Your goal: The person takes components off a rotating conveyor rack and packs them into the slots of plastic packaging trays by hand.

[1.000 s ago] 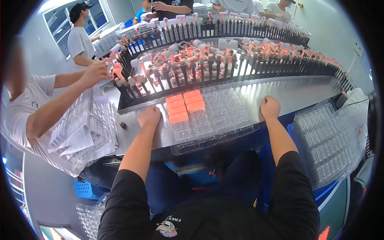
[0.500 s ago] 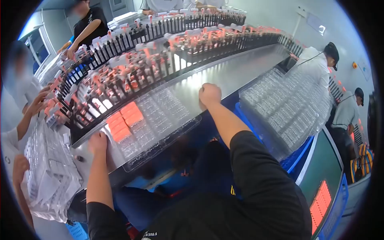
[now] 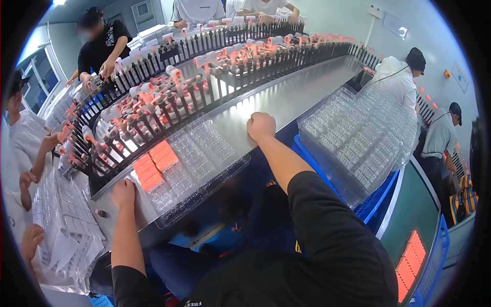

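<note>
- The left hand (image 3: 123,193) is resting just beside the tray (image 3: 199,151), its grip curling together.
- The tray is lying on the worktop (image 3: 296,97) between the hands, holding orange blocks (image 3: 163,156) at its left.
- The right hand (image 3: 261,126) is resting on the worktop, grip also curling together.
- Beyond, a black fence (image 3: 97,180) is enclosing piled parts (image 3: 148,105).

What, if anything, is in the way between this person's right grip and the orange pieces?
Nothing visible blocks the right grip: only metal tabletop and part of the clear tray lie before the orange pieces.
</note>
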Demonstrator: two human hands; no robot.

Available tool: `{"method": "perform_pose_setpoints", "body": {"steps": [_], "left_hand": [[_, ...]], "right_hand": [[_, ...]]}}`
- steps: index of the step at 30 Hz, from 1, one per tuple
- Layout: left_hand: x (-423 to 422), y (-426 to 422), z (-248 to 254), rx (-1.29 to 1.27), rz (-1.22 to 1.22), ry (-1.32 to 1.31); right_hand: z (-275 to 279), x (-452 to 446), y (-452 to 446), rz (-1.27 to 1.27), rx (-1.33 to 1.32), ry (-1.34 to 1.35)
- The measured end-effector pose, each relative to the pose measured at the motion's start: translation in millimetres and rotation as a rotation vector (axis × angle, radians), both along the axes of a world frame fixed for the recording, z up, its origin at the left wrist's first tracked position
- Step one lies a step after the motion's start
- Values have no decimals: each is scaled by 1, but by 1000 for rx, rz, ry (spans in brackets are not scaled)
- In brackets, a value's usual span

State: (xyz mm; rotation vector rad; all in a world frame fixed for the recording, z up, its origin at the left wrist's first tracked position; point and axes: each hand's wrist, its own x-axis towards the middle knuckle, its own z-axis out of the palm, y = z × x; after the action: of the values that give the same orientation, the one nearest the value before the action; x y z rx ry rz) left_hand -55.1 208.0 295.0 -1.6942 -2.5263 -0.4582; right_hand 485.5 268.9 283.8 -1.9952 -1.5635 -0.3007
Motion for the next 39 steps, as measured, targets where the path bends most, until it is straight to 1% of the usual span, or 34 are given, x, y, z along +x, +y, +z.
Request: {"method": "perform_pose_setpoints", "body": {"steps": [4, 7, 10, 12, 15, 19, 21, 25, 28, 31, 34, 37, 39], "left_hand": [[-2, 3, -6, 31, 28, -4], [-6, 2, -7, 40, -34, 31], [-5, 3, -8, 32, -3, 63], [-1, 3, -7, 41, 30, 27], [0, 0, -4, 53, 10, 7], [-3, 0, -7, 64, -9, 70], [2, -2, -3, 74, 12, 56], [6, -4, 2, 34, 30, 65], [-9, 3, -15, 81, -29, 106], [-1, 1, -9, 57, 26, 31], [-4, 0, -8, 42, -9, 42], [-8, 5, -15, 36, 14, 65], [0, -1, -6, 38, 6, 34]], "right_hand": [[-1, 1, 1, 11, 10, 9], [3, 0, -1, 5, -37, 22], [6, -2, -5, 3, -40, 12], [6, -2, -4, -3, -45, 14], [0, 0, -1, 15, 82, 17], [-3, 1, 1, 24, 103, 12], [-3, 1, 1, 29, 106, 4], [-2, 2, 1, 19, 65, 7], [-3, 2, 2, 14, 63, -5], [-3, 2, 2, 15, 61, 6], [-2, 0, 1, 17, 48, 20], [0, 0, -1, 13, 19, 10], [1, 0, -2, 16, 16, 14]]}}
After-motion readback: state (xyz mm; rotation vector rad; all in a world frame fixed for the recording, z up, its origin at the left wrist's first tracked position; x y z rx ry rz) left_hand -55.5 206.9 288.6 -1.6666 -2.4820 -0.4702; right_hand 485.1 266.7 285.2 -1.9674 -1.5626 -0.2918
